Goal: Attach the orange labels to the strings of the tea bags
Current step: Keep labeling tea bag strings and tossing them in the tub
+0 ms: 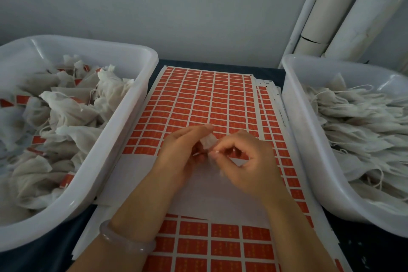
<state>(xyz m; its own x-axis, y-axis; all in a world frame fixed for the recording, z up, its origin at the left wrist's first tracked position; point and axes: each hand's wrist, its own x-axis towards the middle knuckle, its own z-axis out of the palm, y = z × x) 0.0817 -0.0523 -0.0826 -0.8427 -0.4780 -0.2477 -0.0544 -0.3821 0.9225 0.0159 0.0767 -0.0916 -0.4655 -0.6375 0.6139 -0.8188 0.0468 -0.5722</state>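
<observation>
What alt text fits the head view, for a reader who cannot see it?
The left hand and right hand pinch a white tea bag above a sheet of orange labels. A left tub holds labelled tea bags; a right tub holds unlabelled ones.

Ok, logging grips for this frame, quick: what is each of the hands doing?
Left hand: holds a white tea bag.
Right hand: pinches at that tea bag's lower edge; string or label, cannot tell.

- Dim, even, cool light; shadows soft and faint.
- Motion blur softens the right hand.
- Wide-angle distortion bows the left tub and right tub outward.
</observation>
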